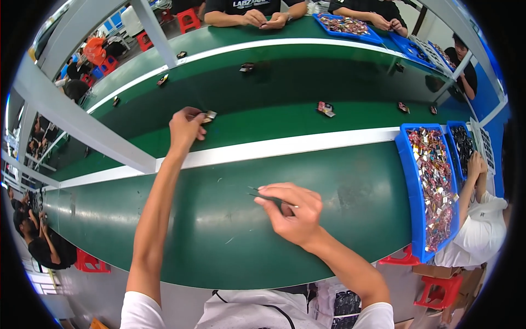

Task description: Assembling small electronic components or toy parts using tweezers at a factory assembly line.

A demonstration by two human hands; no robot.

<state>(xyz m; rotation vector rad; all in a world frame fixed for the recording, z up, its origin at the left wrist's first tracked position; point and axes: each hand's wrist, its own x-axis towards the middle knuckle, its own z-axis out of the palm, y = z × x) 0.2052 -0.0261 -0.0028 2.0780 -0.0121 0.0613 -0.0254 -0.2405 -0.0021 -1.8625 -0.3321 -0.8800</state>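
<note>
My left hand (187,129) reaches over the white rail onto the dark green conveyor belt. Its fingertips are closed on a small electronic part (210,116) with a pale, shiny face; whether the part rests on the belt I cannot tell. Lower down, over the green worktop (230,219), my right hand (293,211) is closed around thin metal tweezers (254,194). Their two tips point left and stand slightly apart, with nothing visible between them.
A blue tray (419,241) heaped with small wired parts stands at the right, beside a smaller blue tray (452,131) of black pieces. Clusters of parts (325,108) lie along the belt. The white rail (285,143) divides belt from worktop. Co-workers sit across and at both sides.
</note>
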